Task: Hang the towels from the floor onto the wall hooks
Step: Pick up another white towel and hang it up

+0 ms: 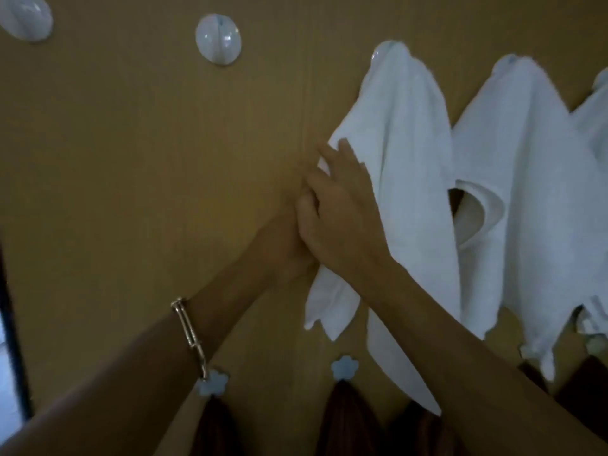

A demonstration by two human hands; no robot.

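Pulling sideways could slide the white towel (pixel 408 153) off its glossy rounded hook (pixel 378 54), since soft, nubbly terry grips smooth plastic poorly. The right hand (pixel 339 205) presses flat-fingered on the towel's left edge; the left hand (pixel 283 248) lies beneath, its grip hidden

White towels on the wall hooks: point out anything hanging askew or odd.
The leftmost white towel hangs lopsided: its left edge is bunched where the right hand lies on it, with the left hand partly hidden behind. The middle white towel shows a curled-open fold on its left edge.
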